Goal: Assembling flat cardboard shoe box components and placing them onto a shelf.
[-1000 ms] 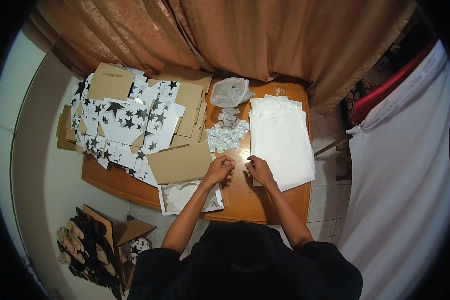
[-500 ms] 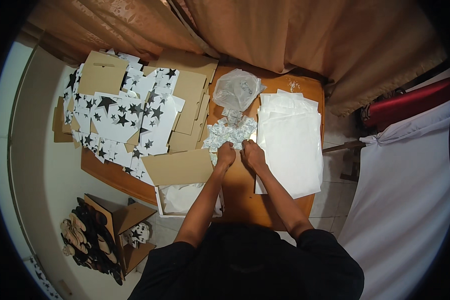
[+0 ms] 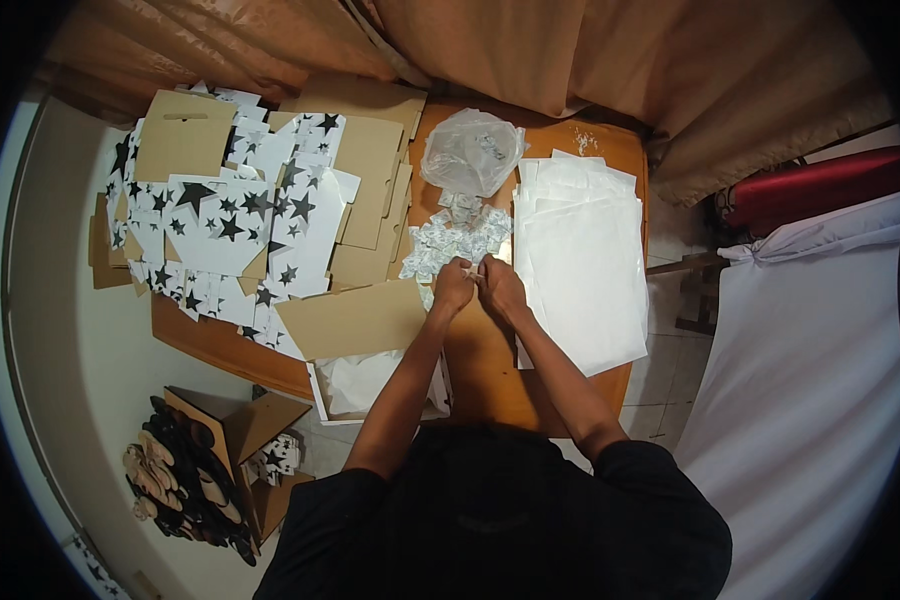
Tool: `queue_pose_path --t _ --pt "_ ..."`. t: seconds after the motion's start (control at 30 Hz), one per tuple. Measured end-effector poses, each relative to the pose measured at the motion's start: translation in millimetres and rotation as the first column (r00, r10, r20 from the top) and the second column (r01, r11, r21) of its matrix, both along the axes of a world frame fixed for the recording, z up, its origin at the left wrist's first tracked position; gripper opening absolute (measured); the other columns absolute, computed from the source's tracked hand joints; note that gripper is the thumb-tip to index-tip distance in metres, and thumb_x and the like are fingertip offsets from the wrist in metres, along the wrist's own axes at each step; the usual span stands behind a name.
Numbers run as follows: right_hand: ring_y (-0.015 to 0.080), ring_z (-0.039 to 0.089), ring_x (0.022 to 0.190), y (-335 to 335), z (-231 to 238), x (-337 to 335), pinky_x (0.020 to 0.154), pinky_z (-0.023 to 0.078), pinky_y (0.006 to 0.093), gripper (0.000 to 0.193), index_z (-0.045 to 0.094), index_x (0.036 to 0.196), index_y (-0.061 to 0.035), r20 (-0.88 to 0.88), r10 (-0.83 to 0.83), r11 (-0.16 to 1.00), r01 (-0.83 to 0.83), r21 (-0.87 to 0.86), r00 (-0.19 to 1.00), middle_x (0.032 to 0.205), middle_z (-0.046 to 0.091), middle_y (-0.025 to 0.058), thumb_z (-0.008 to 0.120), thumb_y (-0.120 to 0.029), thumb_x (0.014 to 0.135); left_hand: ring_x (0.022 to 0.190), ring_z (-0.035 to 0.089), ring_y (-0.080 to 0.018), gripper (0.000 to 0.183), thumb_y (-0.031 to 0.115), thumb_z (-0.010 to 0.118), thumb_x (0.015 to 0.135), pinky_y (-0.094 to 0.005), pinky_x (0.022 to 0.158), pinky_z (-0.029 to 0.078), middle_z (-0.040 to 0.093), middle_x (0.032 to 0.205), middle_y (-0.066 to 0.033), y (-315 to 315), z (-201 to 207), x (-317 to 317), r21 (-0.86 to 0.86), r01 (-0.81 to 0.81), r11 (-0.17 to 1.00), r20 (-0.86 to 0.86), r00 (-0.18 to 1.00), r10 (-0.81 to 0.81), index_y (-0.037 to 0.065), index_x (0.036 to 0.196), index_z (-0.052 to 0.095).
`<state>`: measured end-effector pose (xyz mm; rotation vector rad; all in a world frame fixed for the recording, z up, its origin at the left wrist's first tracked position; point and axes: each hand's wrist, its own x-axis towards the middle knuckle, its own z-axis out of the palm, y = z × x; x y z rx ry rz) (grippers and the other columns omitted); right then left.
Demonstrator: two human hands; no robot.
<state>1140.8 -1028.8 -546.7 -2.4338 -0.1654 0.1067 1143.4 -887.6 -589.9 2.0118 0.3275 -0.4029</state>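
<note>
My left hand (image 3: 454, 288) and my right hand (image 3: 502, 287) are close together over the table, fingertips pinched and nearly meeting. A small pale sachet (image 3: 474, 270) seems to be between them, mostly covered by the fingers. Just beyond lies a heap of small white printed sachets (image 3: 457, 243). Behind the heap sits a clear plastic bag (image 3: 472, 152) with a few sachets inside. An open box (image 3: 378, 388) with white paper in it stands beside my left forearm, its brown lid flap (image 3: 355, 320) raised.
On the right lies a stack of white paper sheets (image 3: 582, 265). Flattened star-printed cartons (image 3: 230, 215) and brown cardboard (image 3: 370, 180) cover the table's left side. At lower left, many shoes (image 3: 185, 475) lie by an open cardboard box (image 3: 255, 430). A brown curtain (image 3: 510, 55) hangs behind the table (image 3: 480, 390).
My hands have drawn slightly closer together, with a pale bit now showing between the fingertips. The whole view has shifted a little, so the table sits higher in the picture.
</note>
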Motion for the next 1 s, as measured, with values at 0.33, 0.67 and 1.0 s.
queue_pose_path --t 0.33,0.67,1.0 --pt "0.0136 0.057 0.068 -16.4 103.0 -71.2 0.064 0.048 0.0306 0.022 0.064 0.104 0.0005 -0.301 0.058 0.915 0.070 0.396 0.952 0.075 0.063 0.0074 0.073 -0.015 0.092 0.069 0.067 -0.0151 0.016 0.003 0.070 0.089 -0.0311 0.060 0.053 0.071 0.081 -0.0103 10.7 127.4 -69.1 -0.169 0.116 0.979 0.071 0.992 -0.105 -0.002 0.103 0.063" --pt "0.0076 0.063 0.075 18.3 91.2 -143.4 0.067 0.050 0.0246 0.011 0.065 0.103 0.0009 -0.307 0.345 0.810 -0.116 0.575 0.887 0.080 0.064 0.0019 0.063 -0.008 0.097 0.077 0.073 -0.0162 0.013 0.004 0.066 0.095 -0.0259 0.060 0.060 0.065 0.090 -0.0090 74.8 148.6 -187.1 -0.381 -0.106 0.918 -0.080 0.993 0.082 -0.002 0.106 0.062" --pt "0.0165 0.069 0.070 109.8 87.3 -185.0 0.064 0.052 0.0308 0.013 0.065 0.102 0.0032 -0.324 0.364 0.824 -0.140 0.548 0.873 0.077 0.068 0.0100 0.065 -0.008 0.095 0.081 0.074 -0.0179 0.014 0.006 0.069 0.094 -0.0287 0.061 0.064 0.066 0.091 -0.0086 160.8 139.8 -231.8 -0.327 -0.120 0.937 -0.099 0.991 0.093 -0.002 0.103 0.062"
